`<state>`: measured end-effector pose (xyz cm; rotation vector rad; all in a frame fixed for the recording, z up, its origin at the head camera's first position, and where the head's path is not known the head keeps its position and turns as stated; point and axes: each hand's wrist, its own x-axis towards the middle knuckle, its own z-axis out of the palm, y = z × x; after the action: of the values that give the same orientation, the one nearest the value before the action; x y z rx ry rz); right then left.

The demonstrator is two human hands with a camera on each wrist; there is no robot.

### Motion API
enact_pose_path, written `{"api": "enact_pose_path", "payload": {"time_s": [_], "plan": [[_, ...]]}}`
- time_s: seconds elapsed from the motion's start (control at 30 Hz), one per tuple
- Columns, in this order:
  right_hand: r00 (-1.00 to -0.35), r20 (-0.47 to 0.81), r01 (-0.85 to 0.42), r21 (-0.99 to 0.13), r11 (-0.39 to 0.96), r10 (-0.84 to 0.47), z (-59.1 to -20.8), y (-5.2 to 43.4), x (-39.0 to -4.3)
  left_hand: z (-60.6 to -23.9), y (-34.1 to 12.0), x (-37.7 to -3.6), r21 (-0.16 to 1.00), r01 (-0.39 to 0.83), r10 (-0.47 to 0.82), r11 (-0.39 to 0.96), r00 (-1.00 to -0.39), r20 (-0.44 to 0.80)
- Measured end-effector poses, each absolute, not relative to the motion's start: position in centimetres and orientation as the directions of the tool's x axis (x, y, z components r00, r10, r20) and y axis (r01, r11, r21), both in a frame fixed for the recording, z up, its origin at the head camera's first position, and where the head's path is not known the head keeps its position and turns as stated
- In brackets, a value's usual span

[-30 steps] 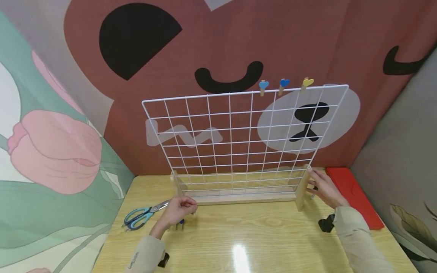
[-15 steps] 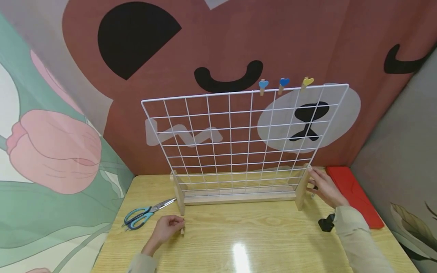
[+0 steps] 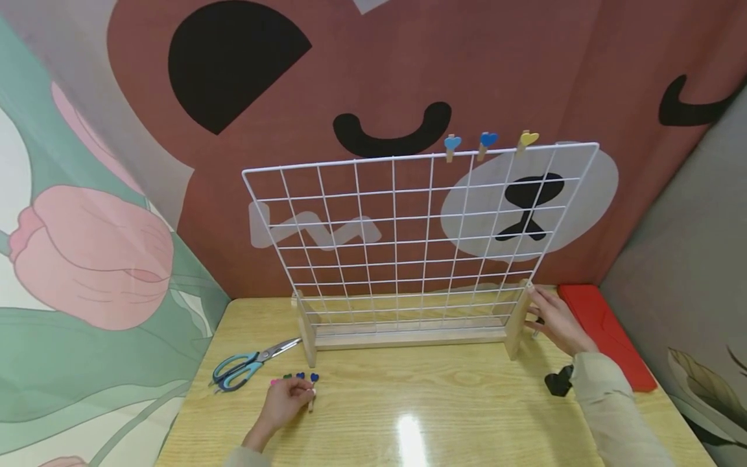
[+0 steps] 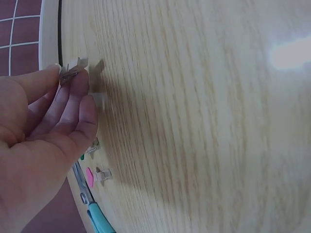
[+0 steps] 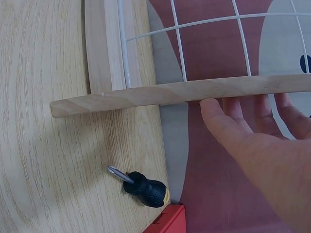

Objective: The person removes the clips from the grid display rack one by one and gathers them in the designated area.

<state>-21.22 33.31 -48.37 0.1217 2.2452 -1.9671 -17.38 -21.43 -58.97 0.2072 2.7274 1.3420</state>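
Note:
My left hand (image 3: 283, 403) is low over the table, left of the rack's front, pinching a small wooden clothespin (image 4: 74, 71) between thumb and fingertips. Beside that hand lie several more clothespins with heart heads, among them a pink one (image 3: 274, 382) and a green one (image 3: 287, 376); the hand partly covers them. A white wire grid (image 3: 395, 240) stands upright in a wooden base. Against the outer side of the base's right wooden post (image 3: 516, 324), my right hand (image 3: 557, 322) rests its fingertips. Light blue (image 3: 452, 144), blue (image 3: 488, 139) and yellow (image 3: 528, 139) heart clothespins sit on the grid's top wire.
Teal-handled scissors (image 3: 248, 368) lie left of the rack. A short black screwdriver (image 5: 146, 189) lies beyond the right post, near a red folder-like object (image 3: 607, 337). Some black object (image 3: 558, 381) shows beside my right sleeve. Printed fabric (image 3: 373, 78) hangs behind the table.
From the rack's lower left corner my left hand has come down and left to the loose clothespins, whose coloured hearts now show past its fingers. The right hand stays at the post.

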Motion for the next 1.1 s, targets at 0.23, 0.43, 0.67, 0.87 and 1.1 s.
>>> {"api": "enact_pose_path", "payload": {"time_s": [0.23,0.43,0.67,0.87,1.1], "plan": [[-0.985,-0.171,0.165,-0.976,0.143,-0.03,-48.4,33.4,-21.3,-58.6,-21.8,-17.0,0.754,0.079,0.144,0.652,-0.989,-0.02],[-0.986,-0.166,0.161,-0.977,0.137,-0.032,-48.5,33.4,-21.4,-59.0,-22.0,-16.7,0.776,0.04,0.13,0.629,-0.99,-0.054],[-0.985,-0.171,0.166,-0.978,0.127,-0.031,-48.6,33.4,-21.4,-59.5,-22.0,-16.4,0.771,0.001,0.083,0.637,-0.994,-0.067],[-0.984,-0.173,0.168,-0.978,0.122,-0.034,-48.6,33.4,-21.5,-59.8,-21.9,-16.4,0.78,-0.016,0.064,0.626,-0.995,-0.072],[-0.985,-0.171,0.166,-0.979,0.118,-0.034,-48.6,33.3,-21.4,-59.8,-21.6,-16.6,0.777,-0.015,0.05,0.629,-0.997,-0.06]]}}
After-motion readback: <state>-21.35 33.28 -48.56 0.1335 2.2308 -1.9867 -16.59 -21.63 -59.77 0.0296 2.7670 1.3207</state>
